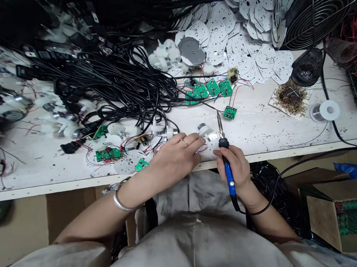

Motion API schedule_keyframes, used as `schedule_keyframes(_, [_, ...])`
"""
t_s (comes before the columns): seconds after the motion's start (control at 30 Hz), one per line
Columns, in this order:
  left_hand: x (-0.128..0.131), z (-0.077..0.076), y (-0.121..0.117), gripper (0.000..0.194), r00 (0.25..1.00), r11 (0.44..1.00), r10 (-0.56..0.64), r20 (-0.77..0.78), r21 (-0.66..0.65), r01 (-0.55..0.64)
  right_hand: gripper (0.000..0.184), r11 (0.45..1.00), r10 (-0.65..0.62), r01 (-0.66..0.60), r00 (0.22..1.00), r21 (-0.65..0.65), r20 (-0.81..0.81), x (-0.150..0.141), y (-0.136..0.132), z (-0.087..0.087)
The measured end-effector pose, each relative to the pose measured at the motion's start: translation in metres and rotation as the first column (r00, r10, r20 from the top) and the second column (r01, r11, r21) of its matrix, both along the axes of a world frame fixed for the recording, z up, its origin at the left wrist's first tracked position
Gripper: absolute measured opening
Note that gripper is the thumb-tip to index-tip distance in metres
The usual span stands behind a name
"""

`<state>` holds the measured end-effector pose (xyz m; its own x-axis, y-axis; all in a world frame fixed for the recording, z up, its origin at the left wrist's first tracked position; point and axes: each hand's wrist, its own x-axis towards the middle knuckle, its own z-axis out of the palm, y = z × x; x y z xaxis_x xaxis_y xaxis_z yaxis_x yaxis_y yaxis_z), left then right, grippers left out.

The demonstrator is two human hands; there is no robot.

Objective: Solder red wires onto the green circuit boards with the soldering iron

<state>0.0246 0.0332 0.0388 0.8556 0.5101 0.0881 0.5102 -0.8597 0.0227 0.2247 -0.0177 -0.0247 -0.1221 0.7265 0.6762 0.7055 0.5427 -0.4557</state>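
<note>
My right hand [234,166] is closed round a blue-handled soldering iron [229,177], its metal tip pointing up and away over the bench. My left hand [180,152], with a ring and a bangle on that arm, has its fingers curled together at the bench's front part; what they grip is hidden. Just beyond those fingers lies a white plastic part with a small metal motor [203,129]. Red wires show between the two hands. A small green circuit board [229,112] lies past the iron's tip, close to several more green boards [199,90].
Black cables [123,75] are heaped at the left among white motor units. White perforated discs [221,32] pile up at the back. A solder spool [329,110], a dirty pad [290,99] and a spiral iron holder [306,65] stand right. The iron's cord hangs past the bench edge.
</note>
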Motion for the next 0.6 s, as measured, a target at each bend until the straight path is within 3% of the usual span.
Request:
schedule_keyframes(0.13, [0.000,-0.006,-0.003,0.016,0.996,0.999,0.021,0.085,-0.050,-0.017,0.041,1.000,0.004,-0.004,1.000,-0.005,0.002,0.000,0.000,0.000])
schedule_keyframes(0.3, [0.010,-0.022,-0.017,0.013,0.867,0.939,0.338,0.366,-0.196,-0.283,0.040,0.999,-0.019,0.019,1.000,0.025,0.002,-0.001,-0.001,-0.003])
schedule_keyframes(0.47, [0.024,-0.032,-0.022,0.012,0.800,0.882,0.471,0.371,-0.188,-0.432,0.043,1.000,0.017,-0.017,1.000,-0.004,-0.004,0.001,-0.002,-0.003])
schedule_keyframes(0.6, [0.030,-0.037,-0.021,0.011,0.769,0.872,0.490,0.411,-0.227,-0.434,0.046,0.999,0.038,-0.039,0.998,-0.016,-0.058,0.000,-0.001,-0.004])
